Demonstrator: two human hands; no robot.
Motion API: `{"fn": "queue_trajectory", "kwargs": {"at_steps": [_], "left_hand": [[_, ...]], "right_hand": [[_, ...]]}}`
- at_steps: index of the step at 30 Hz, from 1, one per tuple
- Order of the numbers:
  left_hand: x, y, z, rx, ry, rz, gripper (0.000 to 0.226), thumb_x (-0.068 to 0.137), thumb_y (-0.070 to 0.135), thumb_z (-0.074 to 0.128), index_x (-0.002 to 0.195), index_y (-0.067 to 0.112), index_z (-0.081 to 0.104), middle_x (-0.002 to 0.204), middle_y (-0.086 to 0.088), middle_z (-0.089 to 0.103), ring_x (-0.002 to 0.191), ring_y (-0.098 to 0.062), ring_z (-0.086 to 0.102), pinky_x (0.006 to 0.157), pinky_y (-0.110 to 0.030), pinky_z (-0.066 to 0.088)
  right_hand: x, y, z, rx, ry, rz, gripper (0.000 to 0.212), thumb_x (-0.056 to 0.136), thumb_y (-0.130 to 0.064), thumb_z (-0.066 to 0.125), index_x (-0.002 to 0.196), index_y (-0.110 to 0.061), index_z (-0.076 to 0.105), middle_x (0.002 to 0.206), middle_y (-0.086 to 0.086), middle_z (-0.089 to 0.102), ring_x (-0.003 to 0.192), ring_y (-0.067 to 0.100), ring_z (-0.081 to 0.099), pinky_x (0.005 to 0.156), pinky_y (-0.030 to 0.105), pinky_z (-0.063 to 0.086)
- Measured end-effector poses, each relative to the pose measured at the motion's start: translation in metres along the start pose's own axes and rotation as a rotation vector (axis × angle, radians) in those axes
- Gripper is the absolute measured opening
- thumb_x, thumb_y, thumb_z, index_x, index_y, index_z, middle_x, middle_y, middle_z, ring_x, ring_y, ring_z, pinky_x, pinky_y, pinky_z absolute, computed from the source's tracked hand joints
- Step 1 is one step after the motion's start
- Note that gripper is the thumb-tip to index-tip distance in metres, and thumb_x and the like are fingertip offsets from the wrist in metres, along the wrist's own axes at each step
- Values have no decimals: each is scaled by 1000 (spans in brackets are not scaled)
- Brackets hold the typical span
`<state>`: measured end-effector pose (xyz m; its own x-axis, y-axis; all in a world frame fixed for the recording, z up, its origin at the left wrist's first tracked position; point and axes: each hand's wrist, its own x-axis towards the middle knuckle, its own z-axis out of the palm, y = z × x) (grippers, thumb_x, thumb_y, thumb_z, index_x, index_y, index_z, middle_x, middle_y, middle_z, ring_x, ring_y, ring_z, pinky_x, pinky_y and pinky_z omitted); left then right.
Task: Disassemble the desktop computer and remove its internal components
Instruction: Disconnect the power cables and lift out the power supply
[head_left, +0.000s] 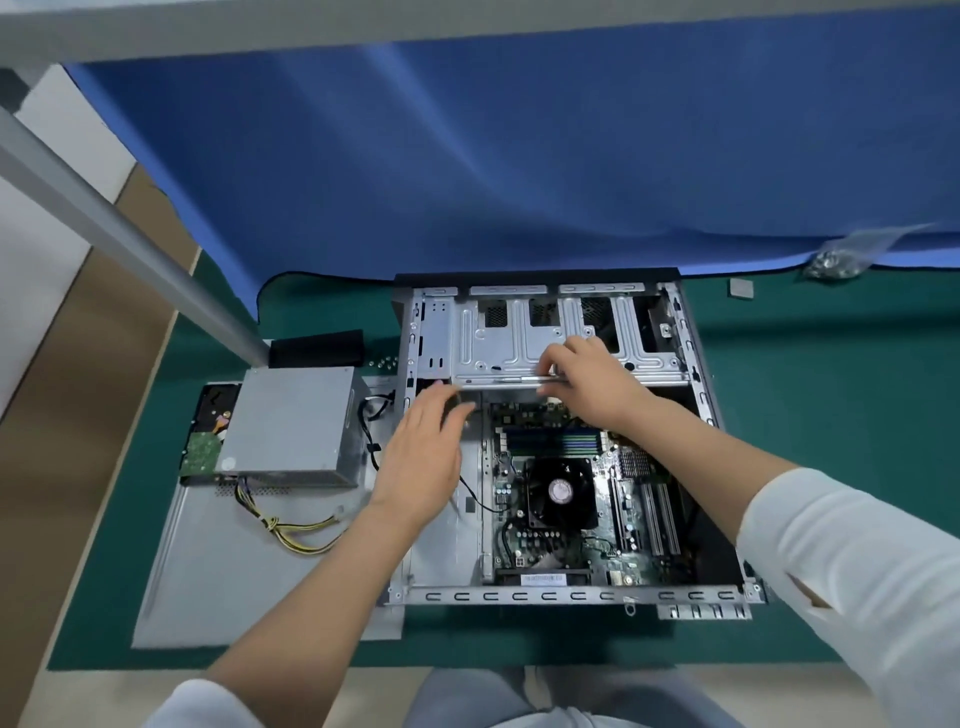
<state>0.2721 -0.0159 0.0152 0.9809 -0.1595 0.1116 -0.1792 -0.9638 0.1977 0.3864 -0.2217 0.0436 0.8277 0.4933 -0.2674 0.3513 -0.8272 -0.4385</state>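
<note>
The computer case (561, 441) lies open on its side on the green mat (831, 415), toward the mat's far edge and right of centre, with the motherboard (571, 499) and its black CPU fan (561, 491) still seated inside. My right hand (592, 382) is at the near lip of the drive cage (519, 338), fingers curled over the edge; I read that as a grip on the cage, though what the fingertips catch underneath is hidden. My left hand (423, 447) hovers over the bare metal floor of the case by the cage's left corner, fingers extended and a little blurred; I cannot tell whether they hold anything, perhaps the dark cable (470, 488) running past.

What worries me: if the cage is still screwed or latched, a hard pull could bend the sheet metal or make my hand slip down onto the memory sticks (558, 441) just below it. The stamped edges look sharp enough to cut fingers. A cable still plugged in could strain its motherboard connector if the cage lifts away.

Further out, toward the mat's left edge, the power supply (291, 421) sits on the removed side panel (234, 561) with its yellow wires (296, 530) trailing, and a hard drive (208, 431) is partly tucked beneath it. Loose screws (383, 362) lie beside the case's far left corner and could roll off or be swept away by my forearm.
</note>
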Motion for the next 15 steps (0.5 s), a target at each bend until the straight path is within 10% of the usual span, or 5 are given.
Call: {"fn": "queue_trajectory", "kwargs": {"at_steps": [3,9,15], "left_hand": [[-7,9,15,52,-196,261,35,80,8,64,115,10,62,113,-6,59,107,-22,54,96,-36,47],[-13,25,40,-135,-868,38,40,99,43,39,122,13,52,110,-8,63,90,-20,55,81,-31,46],[-1,19,4,-88,-347,91,30,102,32,35,104,16,61,94,-3,66,85,-20,62,78,-37,53]], "right_hand": [[-7,7,4,14,71,-34,18,94,-27,57,109,-20,58,104,0,47,107,22,42,93,35,39],[-19,10,16,-52,220,-56,25,94,-15,55,118,-16,61,112,9,52,102,27,45,88,35,37],[-27,13,19,-87,221,-69,38,92,-10,51,129,-19,55,119,9,48,108,26,41,93,35,32]]}}
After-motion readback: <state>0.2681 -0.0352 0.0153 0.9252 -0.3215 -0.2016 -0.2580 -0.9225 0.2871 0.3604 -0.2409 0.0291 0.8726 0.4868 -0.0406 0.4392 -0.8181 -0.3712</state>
